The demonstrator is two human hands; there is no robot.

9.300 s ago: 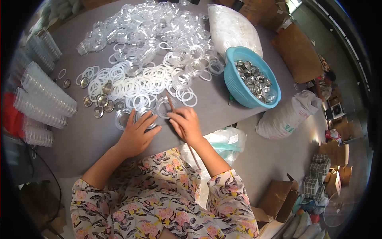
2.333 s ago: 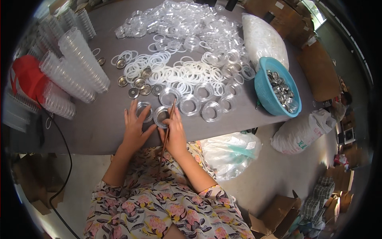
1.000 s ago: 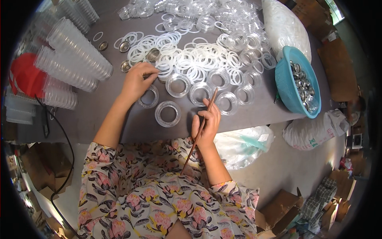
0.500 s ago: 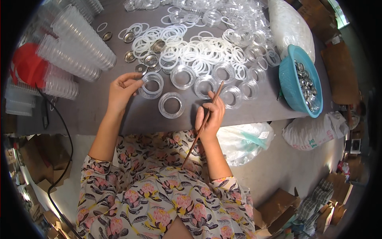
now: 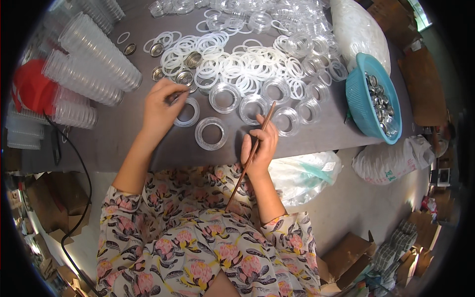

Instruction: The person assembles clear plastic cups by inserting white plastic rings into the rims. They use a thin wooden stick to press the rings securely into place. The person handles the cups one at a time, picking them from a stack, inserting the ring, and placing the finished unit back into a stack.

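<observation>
My left hand is raised over the table's near left, its fingers pinched round a small metal cap that is mostly hidden. Just beside it lies a clear plastic ring. A slim brown stick slants through my right hand, its upper tip close to the clear rings and its lower end over my lap. Before my hands more thick clear rings sit flat, one of them nearest the table edge. Behind them spreads a heap of thin white ring gaskets, with several loose metal caps at its left.
Stacks of clear plastic cups lean at the left, beside a red round object with a black cord. A blue basket of metal caps stands at the right edge. More clear rings and a large plastic bag lie at the back.
My left hand has moved slightly up and right, and turned, closing over the metal cap that lay by its fingertips. My right hand keeps the stick nearly still.
</observation>
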